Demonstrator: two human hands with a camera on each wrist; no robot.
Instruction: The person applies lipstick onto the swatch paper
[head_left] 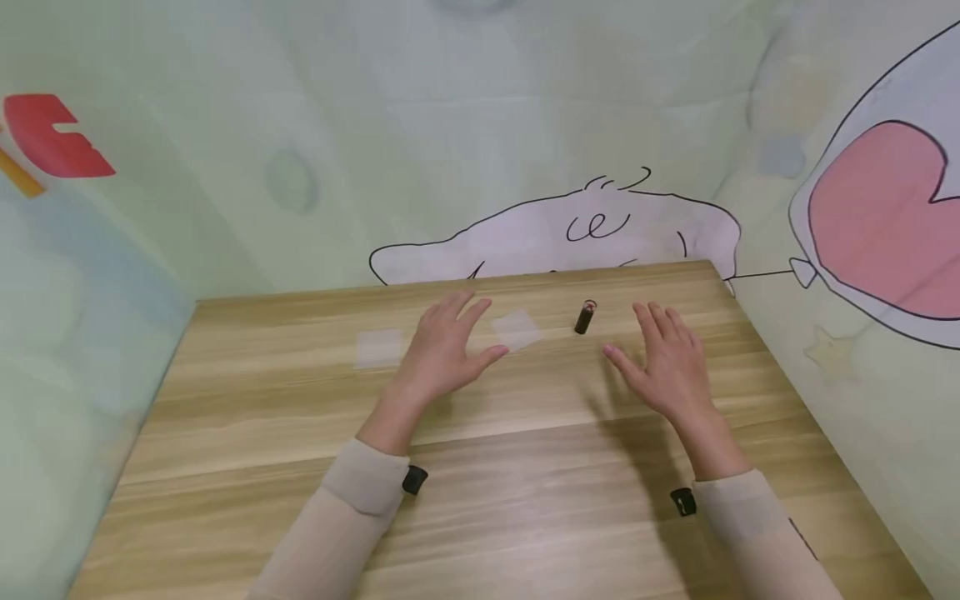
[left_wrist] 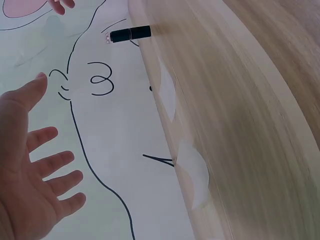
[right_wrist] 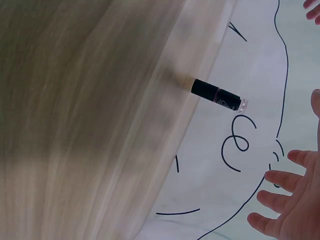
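Observation:
A small black tube, like a lipstick [head_left: 585, 320], stands upright on the table with a clear patterned top. It also shows in the left wrist view as a dark tube [left_wrist: 131, 34] and in the right wrist view as a black tube [right_wrist: 216, 95]. My left hand [head_left: 444, 350] hovers above the table between two thin white square sheets, one sheet [head_left: 378, 348] to its left and another sheet [head_left: 517, 331] to its right. To the right of the tube, my right hand [head_left: 670, 362] is held in the air. Both hands have spread fingers and hold nothing.
The wood-grain table [head_left: 510, 500] meets a pale cloth backdrop [head_left: 337, 125] along its back edge. Cartoon drawings and a pink heart [head_left: 873, 217] decorate the cloth. Each wrist carries a small black device, the left one [head_left: 414, 479] and the right one [head_left: 683, 501].

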